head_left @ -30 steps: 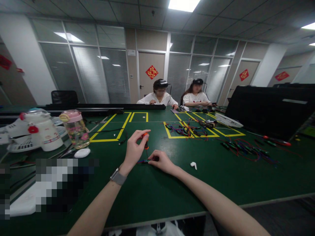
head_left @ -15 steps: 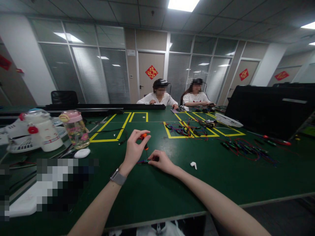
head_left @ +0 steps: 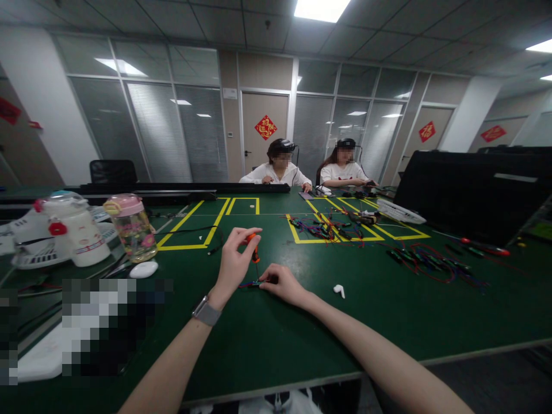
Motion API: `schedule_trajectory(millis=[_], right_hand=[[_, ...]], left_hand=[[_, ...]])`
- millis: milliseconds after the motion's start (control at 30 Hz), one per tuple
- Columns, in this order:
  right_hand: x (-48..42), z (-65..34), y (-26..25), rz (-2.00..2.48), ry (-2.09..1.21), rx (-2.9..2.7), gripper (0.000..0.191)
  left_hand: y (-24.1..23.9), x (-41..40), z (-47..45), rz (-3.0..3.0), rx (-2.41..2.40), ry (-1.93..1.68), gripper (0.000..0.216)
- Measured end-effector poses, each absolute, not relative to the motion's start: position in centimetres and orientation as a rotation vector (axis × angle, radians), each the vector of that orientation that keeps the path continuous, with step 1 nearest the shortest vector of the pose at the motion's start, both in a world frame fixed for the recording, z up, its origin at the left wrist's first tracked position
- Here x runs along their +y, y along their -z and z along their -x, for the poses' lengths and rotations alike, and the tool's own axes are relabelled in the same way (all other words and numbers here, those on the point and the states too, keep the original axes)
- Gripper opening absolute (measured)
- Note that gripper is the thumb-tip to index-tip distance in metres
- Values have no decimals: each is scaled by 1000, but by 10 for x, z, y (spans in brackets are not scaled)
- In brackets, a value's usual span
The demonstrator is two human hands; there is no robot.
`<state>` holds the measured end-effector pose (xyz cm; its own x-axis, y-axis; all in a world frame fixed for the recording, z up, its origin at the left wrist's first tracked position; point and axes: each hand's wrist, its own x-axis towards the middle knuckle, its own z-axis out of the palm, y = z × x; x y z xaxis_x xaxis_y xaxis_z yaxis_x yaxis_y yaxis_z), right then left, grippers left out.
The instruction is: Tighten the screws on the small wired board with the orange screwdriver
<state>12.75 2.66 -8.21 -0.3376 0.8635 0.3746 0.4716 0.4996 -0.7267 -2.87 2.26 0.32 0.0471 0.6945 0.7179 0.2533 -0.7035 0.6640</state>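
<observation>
Just left of the small circuit board [head_left: 256, 283], the person's left hand [head_left: 235, 253] is arching above the green table [head_left: 297, 345], a watch [head_left: 207, 311] wrapping its wrist. Thumb and fingertips are pinching the orange handle of a screwdriver [head_left: 256, 256], leaving only the handle's thickness between them. The screwdriver is standing almost upright over the board; whether its tip is touching cannot be told. The board is lying on the table, thin wires [head_left: 245, 285] trailing from its left end. Just right of the board, the right hand [head_left: 282, 282] is resting low, thumb and forefinger holding the board's right end in a narrow pinch.

Far left of the board, a white basket [head_left: 41, 257] is sitting beside a white jug [head_left: 84, 236], whose contents are staying hidden. Less far left of the board, a pink-lidded clear bottle [head_left: 133, 230] is showing something pale yellowish inside. Well right of the board and beyond it, a white tray [head_left: 401, 211] is lying, too small to read inside.

The table's near edge is running on the person's side of the board, green surface stretching between. Right of the board, a white earbud [head_left: 340, 291] is lying.
</observation>
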Motion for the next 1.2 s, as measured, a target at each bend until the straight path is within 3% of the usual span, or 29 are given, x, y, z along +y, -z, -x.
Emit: schedule_trajectory(millis=[1200], right_hand=[[26,-127,83,1090,-627,-1996,15]], left_hand=[[-6,19,27,-1995,869,-1619,29]])
